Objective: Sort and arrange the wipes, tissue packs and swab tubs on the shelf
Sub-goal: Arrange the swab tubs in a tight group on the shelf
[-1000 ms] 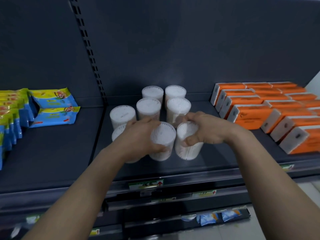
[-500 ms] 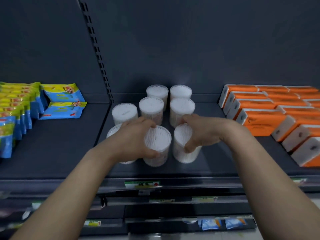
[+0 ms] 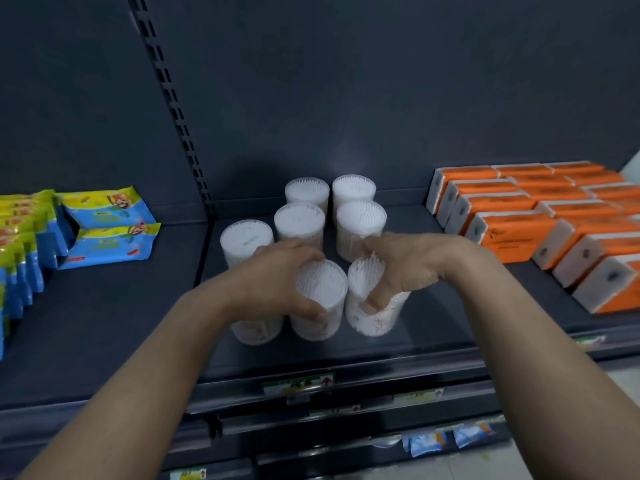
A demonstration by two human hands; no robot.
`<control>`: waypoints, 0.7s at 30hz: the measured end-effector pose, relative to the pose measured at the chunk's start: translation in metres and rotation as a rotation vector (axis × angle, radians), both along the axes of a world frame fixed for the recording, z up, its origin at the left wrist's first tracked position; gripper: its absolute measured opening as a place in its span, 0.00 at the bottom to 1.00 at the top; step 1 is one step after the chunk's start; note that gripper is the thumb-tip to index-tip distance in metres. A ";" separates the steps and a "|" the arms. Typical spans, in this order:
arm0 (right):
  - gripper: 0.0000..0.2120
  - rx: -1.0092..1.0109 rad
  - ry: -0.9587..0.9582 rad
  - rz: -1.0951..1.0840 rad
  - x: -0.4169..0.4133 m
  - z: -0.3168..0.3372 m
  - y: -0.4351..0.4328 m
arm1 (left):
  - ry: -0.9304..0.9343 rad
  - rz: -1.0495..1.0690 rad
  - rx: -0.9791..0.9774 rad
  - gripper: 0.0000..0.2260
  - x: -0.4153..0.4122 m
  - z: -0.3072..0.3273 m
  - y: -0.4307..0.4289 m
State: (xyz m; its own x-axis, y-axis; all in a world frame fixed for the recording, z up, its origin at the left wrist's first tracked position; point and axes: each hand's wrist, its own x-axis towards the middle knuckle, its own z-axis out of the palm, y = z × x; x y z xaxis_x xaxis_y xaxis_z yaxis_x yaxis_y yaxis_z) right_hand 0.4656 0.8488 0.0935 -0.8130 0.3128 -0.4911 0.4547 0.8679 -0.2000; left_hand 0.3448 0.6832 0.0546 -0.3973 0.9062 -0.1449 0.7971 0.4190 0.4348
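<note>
Several clear swab tubs stand in the middle of the dark shelf (image 3: 114, 327). My left hand (image 3: 277, 278) grips the front middle tub (image 3: 320, 296), thumb on its near side, and covers most of a front left tub (image 3: 256, 329). My right hand (image 3: 408, 268) grips the front right tub (image 3: 370, 306), thumb down its side. Behind them stand a left tub (image 3: 246, 240) and two pairs, the nearer tubs (image 3: 299, 221) and the rear tubs (image 3: 353, 190). Blue and yellow wipe packs (image 3: 104, 223) lie at the left. Orange tissue packs (image 3: 512, 230) fill the right.
A slotted upright (image 3: 173, 109) divides the dark back panel. Price labels (image 3: 298, 384) sit on the shelf's front rail. Lower shelf edges show below, with small blue packets (image 3: 446, 438) at the bottom right.
Both hands keep their grip on the front tubs, which stay close together. The camera has shifted slightly; the tubs sit about where they were.
</note>
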 end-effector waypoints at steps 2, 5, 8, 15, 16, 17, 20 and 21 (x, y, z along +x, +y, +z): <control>0.42 0.000 -0.009 0.028 0.002 0.002 -0.002 | -0.016 -0.028 0.002 0.40 -0.001 0.001 -0.001; 0.42 -0.033 -0.002 0.038 0.002 0.007 -0.004 | -0.100 -0.021 0.061 0.36 -0.003 0.007 -0.010; 0.41 -0.031 0.059 0.029 -0.003 0.012 -0.007 | -0.057 0.076 0.170 0.24 -0.012 0.012 -0.029; 0.42 -0.170 0.150 0.085 -0.022 -0.003 -0.027 | 0.127 0.203 -0.024 0.31 -0.012 0.007 -0.048; 0.43 -0.166 0.153 0.099 -0.024 -0.007 -0.030 | 0.128 0.209 -0.018 0.31 -0.011 0.007 -0.048; 0.43 -0.166 0.160 0.109 -0.026 -0.009 -0.033 | 0.095 0.220 -0.005 0.31 -0.010 0.007 -0.048; 0.42 -0.171 0.170 0.145 -0.027 -0.014 -0.037 | 0.007 0.223 0.009 0.31 -0.009 0.009 -0.053; 0.42 -0.166 0.159 0.161 -0.027 -0.015 -0.038 | -0.006 0.213 -0.001 0.31 -0.009 0.009 -0.055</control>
